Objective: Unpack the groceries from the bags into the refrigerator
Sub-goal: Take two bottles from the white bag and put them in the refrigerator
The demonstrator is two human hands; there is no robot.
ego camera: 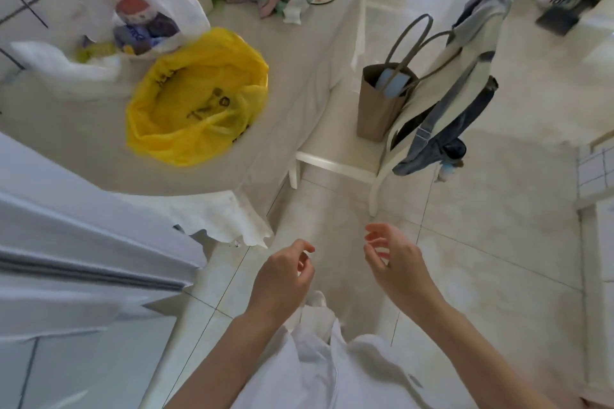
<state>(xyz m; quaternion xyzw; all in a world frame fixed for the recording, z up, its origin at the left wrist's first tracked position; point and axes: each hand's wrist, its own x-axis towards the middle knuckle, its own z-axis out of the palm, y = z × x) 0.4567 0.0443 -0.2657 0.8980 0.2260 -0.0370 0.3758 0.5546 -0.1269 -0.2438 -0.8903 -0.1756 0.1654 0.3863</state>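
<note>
Left hand (282, 279) low centre of frame: fingers loosely curled, empty, touching nothing. Right hand (395, 259) just right of it: fingers relaxed, slightly spread, also empty. Yellow bag (199, 96) on table (292, 53), centre-left, mouth open upward, long axis running lower left to upper right. White bag (146, 13) with jars, upper left (contents blurred). Refrigerator (83, 242) at left edge.

refrigerator (83, 242) cropped at left, white bag (146, 13) contents blurred
</note>
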